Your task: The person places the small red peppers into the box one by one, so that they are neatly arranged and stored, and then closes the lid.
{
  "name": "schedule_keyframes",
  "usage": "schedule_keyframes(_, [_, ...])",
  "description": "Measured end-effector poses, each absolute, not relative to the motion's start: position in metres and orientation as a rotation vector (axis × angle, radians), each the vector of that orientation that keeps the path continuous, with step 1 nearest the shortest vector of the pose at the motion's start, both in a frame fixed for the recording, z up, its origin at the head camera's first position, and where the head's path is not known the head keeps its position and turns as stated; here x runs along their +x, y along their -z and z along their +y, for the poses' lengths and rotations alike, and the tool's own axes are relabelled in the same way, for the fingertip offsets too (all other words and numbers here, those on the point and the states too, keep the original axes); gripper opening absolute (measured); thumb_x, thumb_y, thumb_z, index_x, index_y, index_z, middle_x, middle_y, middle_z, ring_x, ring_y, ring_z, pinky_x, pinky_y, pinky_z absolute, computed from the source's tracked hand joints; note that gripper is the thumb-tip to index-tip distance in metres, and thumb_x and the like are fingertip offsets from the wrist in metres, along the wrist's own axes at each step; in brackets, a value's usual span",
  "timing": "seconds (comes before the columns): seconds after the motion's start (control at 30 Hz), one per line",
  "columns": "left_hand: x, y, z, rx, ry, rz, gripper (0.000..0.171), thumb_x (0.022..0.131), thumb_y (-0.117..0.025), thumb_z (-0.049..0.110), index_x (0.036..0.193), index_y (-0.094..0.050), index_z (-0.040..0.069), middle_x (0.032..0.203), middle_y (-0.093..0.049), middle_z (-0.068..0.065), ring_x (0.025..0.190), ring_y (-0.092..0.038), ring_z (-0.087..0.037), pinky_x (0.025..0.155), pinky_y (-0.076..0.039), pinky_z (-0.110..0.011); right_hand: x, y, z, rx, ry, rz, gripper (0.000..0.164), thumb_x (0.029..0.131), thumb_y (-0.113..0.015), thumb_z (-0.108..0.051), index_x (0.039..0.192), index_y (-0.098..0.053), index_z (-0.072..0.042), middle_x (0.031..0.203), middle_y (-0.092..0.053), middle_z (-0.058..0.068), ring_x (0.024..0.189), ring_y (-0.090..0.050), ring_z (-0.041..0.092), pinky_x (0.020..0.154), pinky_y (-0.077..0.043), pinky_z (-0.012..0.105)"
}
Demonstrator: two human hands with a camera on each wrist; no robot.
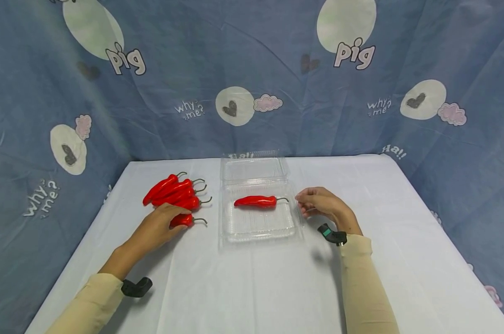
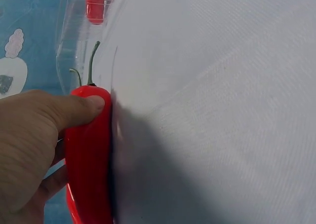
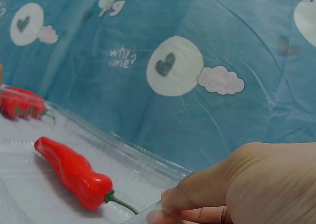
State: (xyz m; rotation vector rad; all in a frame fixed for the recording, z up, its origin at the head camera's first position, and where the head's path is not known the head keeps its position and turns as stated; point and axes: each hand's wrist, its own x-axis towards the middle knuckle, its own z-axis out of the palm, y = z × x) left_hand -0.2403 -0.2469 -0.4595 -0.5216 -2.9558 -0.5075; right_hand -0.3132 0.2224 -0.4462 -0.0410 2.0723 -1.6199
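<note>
My left hand (image 1: 156, 226) is at the nearest red chili pepper (image 1: 184, 221) on the left of the table. In the left wrist view the thumb presses on this pepper (image 2: 90, 150) near its green stem, with fingers on its other side. Several more red peppers (image 1: 170, 188) lie side by side just beyond it. A clear plastic container (image 1: 260, 227) stands at the middle with its lid folded back. One red pepper (image 1: 256, 201) lies inside, stem to the right. My right hand (image 1: 324, 206) pinches the container's right rim, thumb and fingertips at the edge in the right wrist view.
A white cloth covers the table (image 1: 243, 287). The container's clear lid (image 1: 253, 170) leans toward the blue patterned curtain (image 1: 252, 60) that hangs along the back and sides. A black strap camera (image 1: 137, 287) sits on the left wrist, another (image 1: 332, 234) on the right.
</note>
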Motion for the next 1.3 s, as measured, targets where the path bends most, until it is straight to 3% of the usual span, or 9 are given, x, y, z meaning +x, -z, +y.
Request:
schedule_keyframes(0.8, [-0.228, 0.462, -0.248, -0.520, 0.487, -2.950, 0.053, 0.081, -0.086, 0.018, 0.129, -0.067, 0.012, 0.116, -0.064, -0.011, 0.110, -0.058, -0.030, 0.090, -0.056, -0.052, -0.309, 0.450, 0.222, -0.025, 1.607, 2.064, 0.031, 0.100, -0.063, -0.019, 0.117, -0.057, 0.007, 0.084, -0.061, 0.005, 0.069, -0.060, 0.013, 0.069, -0.058, 0.029])
schedule_keyframes(1.3, [-0.226, 0.427, -0.243, -0.508, 0.565, -2.903, 0.051, 0.083, -0.083, 0.010, 0.130, -0.065, 0.007, 0.117, -0.062, -0.015, 0.108, -0.057, -0.033, 0.081, -0.060, -0.051, -0.314, 0.443, 0.224, -0.018, 1.587, 2.094, 0.032, 0.101, -0.061, -0.019, 0.120, -0.058, 0.007, 0.086, -0.061, 0.005, 0.071, -0.061, 0.015, 0.073, -0.059, 0.034])
